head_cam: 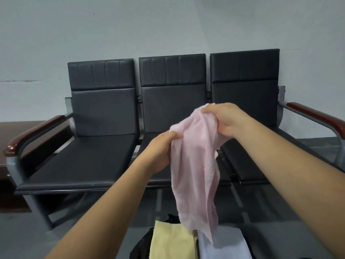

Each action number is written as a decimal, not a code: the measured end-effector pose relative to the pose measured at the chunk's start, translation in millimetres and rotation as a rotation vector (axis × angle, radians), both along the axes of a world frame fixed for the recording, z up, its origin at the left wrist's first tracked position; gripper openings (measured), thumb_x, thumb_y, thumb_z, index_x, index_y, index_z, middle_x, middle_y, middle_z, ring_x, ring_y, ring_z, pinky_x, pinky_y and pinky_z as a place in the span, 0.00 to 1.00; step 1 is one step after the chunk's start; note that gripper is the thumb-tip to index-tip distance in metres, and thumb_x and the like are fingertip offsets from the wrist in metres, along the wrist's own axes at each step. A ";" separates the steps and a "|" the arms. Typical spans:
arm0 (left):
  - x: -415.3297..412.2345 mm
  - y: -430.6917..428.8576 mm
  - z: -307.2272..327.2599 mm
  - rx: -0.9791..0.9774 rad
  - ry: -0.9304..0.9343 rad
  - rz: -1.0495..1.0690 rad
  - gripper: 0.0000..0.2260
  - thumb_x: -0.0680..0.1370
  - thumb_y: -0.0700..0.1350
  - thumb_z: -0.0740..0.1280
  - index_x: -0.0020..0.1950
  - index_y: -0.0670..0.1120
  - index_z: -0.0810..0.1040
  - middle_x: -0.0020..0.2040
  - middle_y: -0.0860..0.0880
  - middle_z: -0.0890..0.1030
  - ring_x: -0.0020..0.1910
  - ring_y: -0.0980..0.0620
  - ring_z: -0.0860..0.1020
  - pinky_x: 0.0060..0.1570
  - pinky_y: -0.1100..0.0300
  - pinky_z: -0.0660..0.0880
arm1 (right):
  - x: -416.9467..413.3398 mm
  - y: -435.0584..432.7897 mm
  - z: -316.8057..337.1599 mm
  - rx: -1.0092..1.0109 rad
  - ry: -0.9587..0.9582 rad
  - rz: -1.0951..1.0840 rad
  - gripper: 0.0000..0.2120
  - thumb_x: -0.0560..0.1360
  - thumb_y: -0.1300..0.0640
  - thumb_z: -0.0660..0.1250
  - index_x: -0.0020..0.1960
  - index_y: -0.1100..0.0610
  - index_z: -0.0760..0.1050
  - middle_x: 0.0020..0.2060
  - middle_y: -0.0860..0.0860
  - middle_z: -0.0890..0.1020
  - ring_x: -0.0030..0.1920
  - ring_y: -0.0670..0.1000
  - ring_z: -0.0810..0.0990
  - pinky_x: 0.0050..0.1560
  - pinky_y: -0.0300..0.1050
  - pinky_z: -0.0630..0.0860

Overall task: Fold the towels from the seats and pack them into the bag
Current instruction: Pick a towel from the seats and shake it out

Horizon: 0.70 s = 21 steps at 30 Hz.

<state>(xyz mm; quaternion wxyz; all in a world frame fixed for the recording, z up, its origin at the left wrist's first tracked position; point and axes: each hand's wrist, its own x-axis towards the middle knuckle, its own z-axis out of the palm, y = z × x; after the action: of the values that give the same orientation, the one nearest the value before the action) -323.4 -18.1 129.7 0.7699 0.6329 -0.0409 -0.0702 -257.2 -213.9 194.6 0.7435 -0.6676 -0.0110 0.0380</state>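
Setting: a row of three black padded seats [80, 161] against a pale wall [168, 25], with a wooden armrest [35, 133] at each outer end.
Towel in hand: a thin pink towel [194, 165] hangs in mid-air in front of the middle seat. It is bunched at the top and unfolded, and its loose lower end dangles just over the things at the bottom edge of the view.
Left side: the left hand [160, 152] pinches the towel's upper left edge between thumb and curled fingers.
Right side: the right hand [225, 120], higher and further back, clutches the top corner with its fingers wrapped round the cloth.
Below the hands: a black bag [141, 245], mostly cut off by the bottom edge of the view.
On the bag: a folded yellow towel [171, 242] lies against the bag's right side, and a folded pale towel [224, 245] touches its right edge (whether they are inside the bag or only on top cannot be told).
Progress: two towels look folded and packed, or nearly so. No other towel shows on the seats, so the pink one is probably the last. It is not yet folded or put in the bag.
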 end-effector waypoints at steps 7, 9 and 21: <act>14.2 -18.4 13.0 -0.539 0.038 -0.022 0.17 0.81 0.42 0.63 0.67 0.36 0.75 0.64 0.36 0.78 0.65 0.41 0.78 0.72 0.43 0.69 | -5.5 -15.1 -37.7 0.387 0.247 0.337 0.28 0.78 0.39 0.67 0.61 0.65 0.79 0.48 0.55 0.83 0.50 0.55 0.83 0.63 0.51 0.77; 16.3 -17.2 14.6 -0.574 0.055 0.009 0.16 0.81 0.43 0.67 0.66 0.36 0.76 0.65 0.37 0.79 0.65 0.41 0.79 0.70 0.44 0.72 | -10.8 -14.1 -51.5 0.210 0.263 0.436 0.36 0.76 0.32 0.65 0.62 0.66 0.79 0.53 0.58 0.84 0.57 0.59 0.83 0.63 0.56 0.78; 10.3 8.0 12.2 0.153 -0.002 0.088 0.16 0.77 0.35 0.73 0.61 0.44 0.73 0.60 0.43 0.84 0.56 0.44 0.85 0.62 0.43 0.79 | -10.8 -11.6 -46.3 0.237 0.091 0.363 0.23 0.75 0.62 0.71 0.69 0.65 0.75 0.64 0.63 0.80 0.60 0.59 0.83 0.63 0.55 0.80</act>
<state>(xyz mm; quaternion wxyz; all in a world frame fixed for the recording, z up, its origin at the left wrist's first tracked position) -313.1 -10.0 141.9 0.7216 0.6912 -0.0084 -0.0385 -268.0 -225.6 148.2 0.7975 -0.5601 -0.1017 0.1998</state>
